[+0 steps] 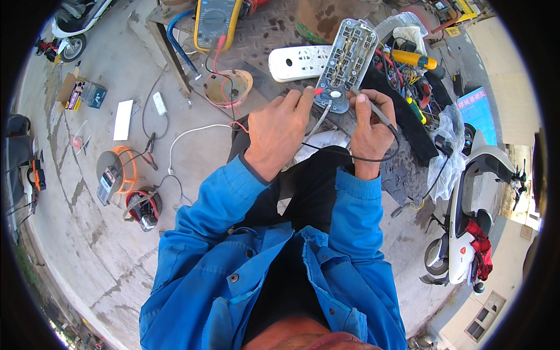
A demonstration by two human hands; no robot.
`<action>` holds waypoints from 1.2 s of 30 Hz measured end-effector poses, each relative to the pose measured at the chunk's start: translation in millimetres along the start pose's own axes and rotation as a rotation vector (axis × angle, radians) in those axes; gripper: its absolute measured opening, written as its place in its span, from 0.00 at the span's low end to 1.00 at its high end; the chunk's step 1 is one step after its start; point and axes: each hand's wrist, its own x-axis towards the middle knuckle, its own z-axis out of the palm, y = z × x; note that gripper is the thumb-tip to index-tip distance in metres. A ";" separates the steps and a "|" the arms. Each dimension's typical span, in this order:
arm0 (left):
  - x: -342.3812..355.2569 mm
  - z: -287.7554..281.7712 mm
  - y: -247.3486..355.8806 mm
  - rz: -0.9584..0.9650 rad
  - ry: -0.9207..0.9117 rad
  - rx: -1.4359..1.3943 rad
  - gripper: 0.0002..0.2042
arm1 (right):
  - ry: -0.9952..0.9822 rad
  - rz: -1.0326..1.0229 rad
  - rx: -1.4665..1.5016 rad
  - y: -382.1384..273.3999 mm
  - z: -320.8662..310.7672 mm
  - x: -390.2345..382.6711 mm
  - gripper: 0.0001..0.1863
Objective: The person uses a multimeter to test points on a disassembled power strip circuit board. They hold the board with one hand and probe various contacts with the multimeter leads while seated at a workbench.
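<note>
My left hand pinches a red test probe at the lower left of an opened power strip body, whose metal contacts are exposed. My right hand is closed on a black probe, its tip at the strip's lower right, near a round white part. A pale cable runs from the strip's lower end. A yellow multimeter with red and black leads lies at the top. A white socket cover lies left of the opened strip.
A pink basin sits left of the work. Tangled wires, a yellow-handled tool and plastic bags crowd the right. An orange stool, a red bucket and boxes stand on the left. A white scooter is parked right.
</note>
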 end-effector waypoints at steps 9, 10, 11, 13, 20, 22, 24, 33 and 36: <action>4.2 3.4 1.2 0.025 0.027 -0.036 0.24 | -0.011 -0.011 0.042 2.1 2.5 -1.9 0.11; 4.2 3.6 1.9 0.023 0.028 -0.027 0.23 | -0.013 -0.011 0.041 1.9 2.0 -2.2 0.11; 4.0 3.6 2.9 0.022 0.030 -0.019 0.23 | -0.015 -0.011 0.035 1.7 1.3 -2.9 0.11; 4.6 4.0 4.8 0.004 0.019 -0.011 0.23 | -0.016 -0.019 0.034 1.5 0.9 -2.7 0.11; 3.5 0.1 13.3 -0.011 -0.007 0.047 0.24 | 0.001 -0.107 -0.115 -6.7 4.0 -1.5 0.08; 4.0 -0.3 14.5 -0.010 -0.004 0.056 0.24 | -0.011 -0.131 -0.220 -12.8 6.2 -2.5 0.07; 4.0 -0.5 15.8 -0.013 -0.005 0.063 0.24 | -0.007 -0.159 -0.259 -18.5 10.8 -2.8 0.06; 4.8 0.8 15.2 -0.007 -0.005 0.069 0.24 | -0.022 -0.289 -0.448 -26.4 23.2 1.0 0.06; 4.8 1.3 15.5 -0.016 -0.004 0.048 0.23 | -0.043 -0.310 -0.427 -26.2 23.3 0.7 0.06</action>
